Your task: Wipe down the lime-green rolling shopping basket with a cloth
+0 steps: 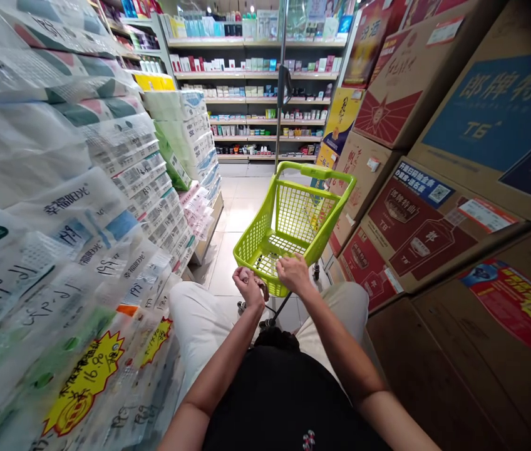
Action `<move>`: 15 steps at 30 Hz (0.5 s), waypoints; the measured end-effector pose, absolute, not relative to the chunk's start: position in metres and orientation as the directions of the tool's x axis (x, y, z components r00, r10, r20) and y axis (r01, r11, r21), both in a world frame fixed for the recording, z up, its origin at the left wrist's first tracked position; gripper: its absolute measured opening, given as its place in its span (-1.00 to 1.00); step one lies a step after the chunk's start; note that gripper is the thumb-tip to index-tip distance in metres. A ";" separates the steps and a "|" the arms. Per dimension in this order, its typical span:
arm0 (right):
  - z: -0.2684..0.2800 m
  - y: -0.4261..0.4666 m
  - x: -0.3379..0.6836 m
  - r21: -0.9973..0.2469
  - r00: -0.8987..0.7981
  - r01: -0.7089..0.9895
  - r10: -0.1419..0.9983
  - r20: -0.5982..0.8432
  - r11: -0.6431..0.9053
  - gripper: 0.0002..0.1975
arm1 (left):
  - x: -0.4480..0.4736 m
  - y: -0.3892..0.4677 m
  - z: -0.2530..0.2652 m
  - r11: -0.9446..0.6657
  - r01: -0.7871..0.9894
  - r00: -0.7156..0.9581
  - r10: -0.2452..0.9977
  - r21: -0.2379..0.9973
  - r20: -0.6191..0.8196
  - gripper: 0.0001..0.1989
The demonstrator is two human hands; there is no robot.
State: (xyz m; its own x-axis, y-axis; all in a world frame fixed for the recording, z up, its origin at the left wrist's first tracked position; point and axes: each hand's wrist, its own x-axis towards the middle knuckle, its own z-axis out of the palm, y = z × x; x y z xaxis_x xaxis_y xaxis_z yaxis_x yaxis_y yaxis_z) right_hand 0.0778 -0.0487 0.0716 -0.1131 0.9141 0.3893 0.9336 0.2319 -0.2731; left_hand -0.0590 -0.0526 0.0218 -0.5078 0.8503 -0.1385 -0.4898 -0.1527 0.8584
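A lime-green plastic shopping cart (265, 225) stands in a narrow store aisle straight ahead of me; its basket holds nothing that I can see. Both hands are at its near end. My left hand (248, 285) is closed around the cart's handle, fingers curled. Just to its right, my right hand (293, 273) grips the near rim of the basket. My legs in light trousers show below the hands.
Stacked packs of tissue and toilet paper (59, 238) with yellow price tags wall the left side. Piled cardboard liquor cartons (434, 207) wall the right. A tiled floor (242, 207) runs ahead to shelves of small goods (256, 94) and a metal pole (280, 88).
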 end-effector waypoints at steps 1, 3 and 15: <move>0.068 -0.055 0.063 -0.273 -0.118 0.933 0.915 0.386 0.236 -0.60 | -0.061 -0.050 0.023 -0.194 -0.457 -0.538 0.837 0.868 -0.097 -0.70; 0.060 -0.063 0.043 -0.243 -0.153 0.930 0.891 0.427 0.276 -0.60 | -0.064 -0.046 0.021 -0.222 -0.396 -0.610 0.789 0.891 -0.075 -0.69; 0.048 -0.071 0.079 -0.162 -0.269 0.897 0.798 0.540 0.412 -0.57 | -0.089 -0.021 0.012 -0.195 -0.363 -0.718 0.682 0.911 -0.140 -0.73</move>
